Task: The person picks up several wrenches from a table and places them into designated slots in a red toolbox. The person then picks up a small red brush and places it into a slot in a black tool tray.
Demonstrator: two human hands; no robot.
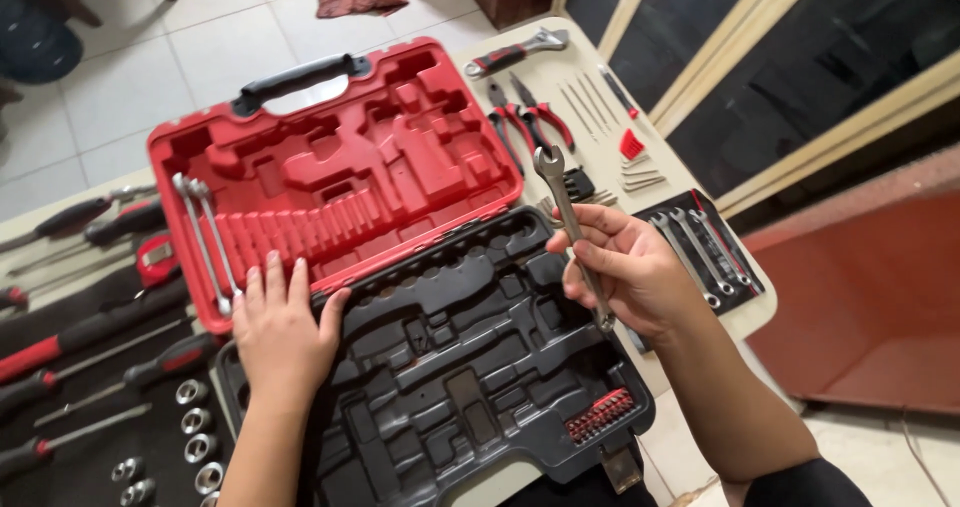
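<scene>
My right hand (625, 267) grips a silver combination wrench (567, 214), held nearly upright with its open jaw on top, above the right edge of an open tool case. My left hand (282, 327) lies flat, fingers apart, on the seam between the case's red lid tray (340, 172) and its black moulded tray (470, 357). Two silver wrenches (203, 239) sit clipped in the left side of the red tray, just above my left hand. A strip of red screwdriver bits (600, 414) sits in the black tray's lower right corner.
Red-handled screwdrivers (75, 342) and several sockets (195, 422) lie at the left on a dark mat. Pliers (530, 117), an adjustable wrench (515, 54), hex keys (637, 170) and a pouch of wrenches (700, 247) lie at the right. The table edge (765, 312) drops off at the right.
</scene>
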